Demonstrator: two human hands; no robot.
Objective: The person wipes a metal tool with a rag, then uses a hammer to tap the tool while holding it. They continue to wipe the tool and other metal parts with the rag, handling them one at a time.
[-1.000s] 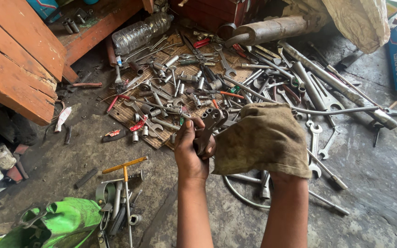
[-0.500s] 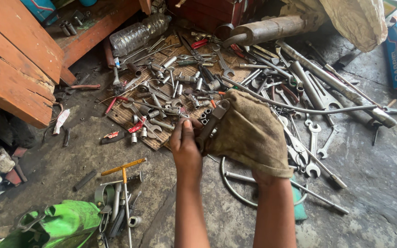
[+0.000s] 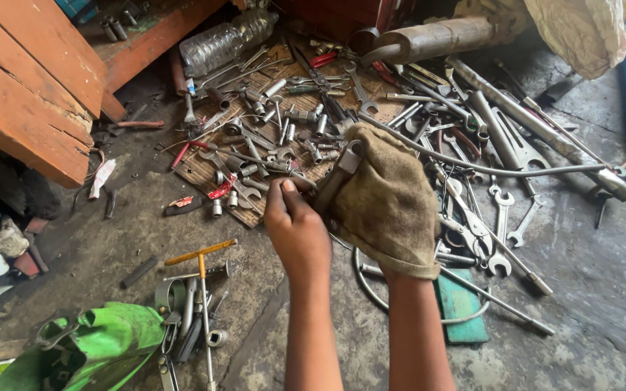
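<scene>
While the left hand (image 3: 297, 230) pinches the near end of a grey metal tool (image 3: 336, 177), its fingers (image 3: 284, 192) closed round the shaft, the right hand (image 3: 389, 217) is wrapped in a brown rag (image 3: 385, 195) that now covers more of the tool than it did a second ago. Then the rag hung looser and further right, with the tool's forked jaws showing plainly beside the left hand; now the cloth is bunched over the right hand and pressed against the tool's far half, so only its upper end pokes out at the rag's far left edge. The right fingers are hidden under the cloth, so I cannot tell how they grip, though the rag seems clamped round the tool. Both hands have also risen slightly further from the person, over the near edge of the woven mat (image 3: 204, 174) strewn with sockets and bits. To the right lies a heap of spanners (image 3: 501, 217) and a bent rod (image 3: 516, 172); near left, a yellow T-handle (image 3: 201, 255) and a green can (image 3: 103, 340) rest on the floor (image 3: 588, 289). Judging by this, the wiping has moved along the tool's shaft.
</scene>
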